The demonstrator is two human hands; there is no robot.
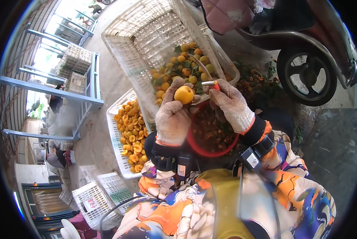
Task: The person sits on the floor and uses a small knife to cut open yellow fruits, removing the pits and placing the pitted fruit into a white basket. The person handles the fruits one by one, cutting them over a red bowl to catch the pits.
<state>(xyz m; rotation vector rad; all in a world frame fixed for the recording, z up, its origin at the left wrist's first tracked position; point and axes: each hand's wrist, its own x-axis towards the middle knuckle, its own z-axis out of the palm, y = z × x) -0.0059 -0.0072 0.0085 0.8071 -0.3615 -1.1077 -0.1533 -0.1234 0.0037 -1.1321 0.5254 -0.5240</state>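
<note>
Fruit point(184, 95), round, orange, we're gripping in gloved left hand point(173, 122), red-handled metal tool point(214, 85) in right hand point(233, 104); round red tub point(212, 153) sitting below, white plastic crate point(156, 36) ahead.

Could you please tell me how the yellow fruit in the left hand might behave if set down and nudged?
The yellow fruit looks nearly round, so it would probably roll. Its skin appears smooth, so it might slide a little against the gloved left hand. Cut fruit halves nearby look fleshy, so it may bruise under a hard push.
</note>
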